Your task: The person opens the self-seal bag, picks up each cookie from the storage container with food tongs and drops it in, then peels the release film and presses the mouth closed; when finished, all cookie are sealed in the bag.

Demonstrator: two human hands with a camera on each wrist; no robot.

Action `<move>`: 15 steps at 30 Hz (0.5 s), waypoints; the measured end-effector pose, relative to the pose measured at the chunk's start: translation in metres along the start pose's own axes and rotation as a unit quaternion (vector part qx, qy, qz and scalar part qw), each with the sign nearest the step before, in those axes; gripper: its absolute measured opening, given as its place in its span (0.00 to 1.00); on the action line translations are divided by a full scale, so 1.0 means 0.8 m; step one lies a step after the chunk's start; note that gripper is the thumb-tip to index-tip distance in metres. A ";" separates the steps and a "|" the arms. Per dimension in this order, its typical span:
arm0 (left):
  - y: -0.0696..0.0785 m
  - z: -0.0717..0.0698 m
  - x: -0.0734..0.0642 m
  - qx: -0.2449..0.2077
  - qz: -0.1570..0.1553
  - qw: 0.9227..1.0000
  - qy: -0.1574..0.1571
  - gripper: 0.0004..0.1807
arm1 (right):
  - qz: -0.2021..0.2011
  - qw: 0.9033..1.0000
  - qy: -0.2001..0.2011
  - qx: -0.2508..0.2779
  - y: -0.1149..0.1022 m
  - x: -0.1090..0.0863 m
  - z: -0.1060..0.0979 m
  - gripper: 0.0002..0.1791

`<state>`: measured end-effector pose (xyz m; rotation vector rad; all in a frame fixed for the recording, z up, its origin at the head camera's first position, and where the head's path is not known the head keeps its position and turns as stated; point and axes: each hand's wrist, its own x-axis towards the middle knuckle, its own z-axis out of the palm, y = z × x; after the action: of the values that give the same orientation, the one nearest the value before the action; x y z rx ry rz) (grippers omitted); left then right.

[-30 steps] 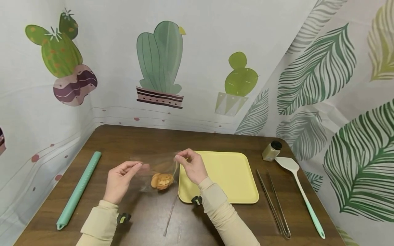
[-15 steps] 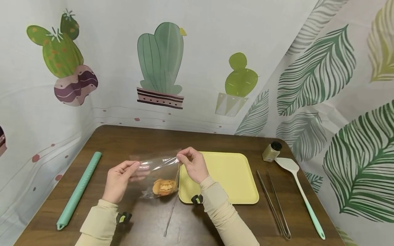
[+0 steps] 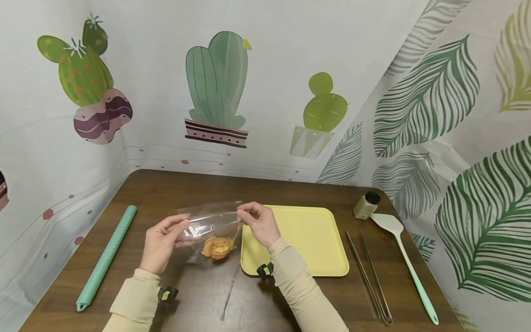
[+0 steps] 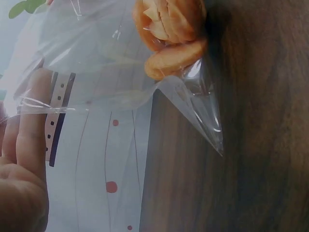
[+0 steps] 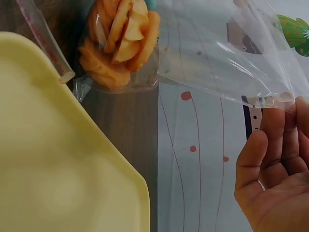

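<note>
A clear plastic bag [image 3: 207,224] is stretched between both hands above the table, left of the yellow tray. Several golden-brown pieces that look like cookies [image 3: 218,248] lie bunched at its bottom, seen close up in both wrist views. My left hand [image 3: 159,244] pinches the bag's upper left side between thumb and fingers, with other fingers showing through the film. At the upper right corner, the right hand [image 3: 261,225] pinches the bag's edge with thumb and forefinger. In the left wrist view, a pointed lower corner of the bag [image 4: 210,128] hangs beside the cookies.
The yellow tray [image 3: 298,240] sits partly under the right forearm. Steel tongs [image 3: 373,281], a spatula [image 3: 408,258] and a jar with a black lid [image 3: 367,205] lie or stand at right. A mint-green rod [image 3: 107,258] lies left. A thin clear strip [image 3: 229,293] lies in front.
The bag was blurred with motion a second ago, then hung lower with its cookies slightly right. Now the cookies sit a little higher and left. Both hands have hardly moved.
</note>
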<state>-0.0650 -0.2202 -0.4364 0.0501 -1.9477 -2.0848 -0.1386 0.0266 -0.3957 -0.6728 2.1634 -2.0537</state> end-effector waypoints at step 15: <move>-0.002 -0.005 0.001 -0.026 0.012 1.000 0.000 0.15 | -0.028 0.999 -0.034 0.002 0.003 0.000 -0.007 0.08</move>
<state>-0.0654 -0.2245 -0.4378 0.0163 -1.8833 -2.1201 -0.1415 0.0317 -0.3973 -0.8001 2.1275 -2.0300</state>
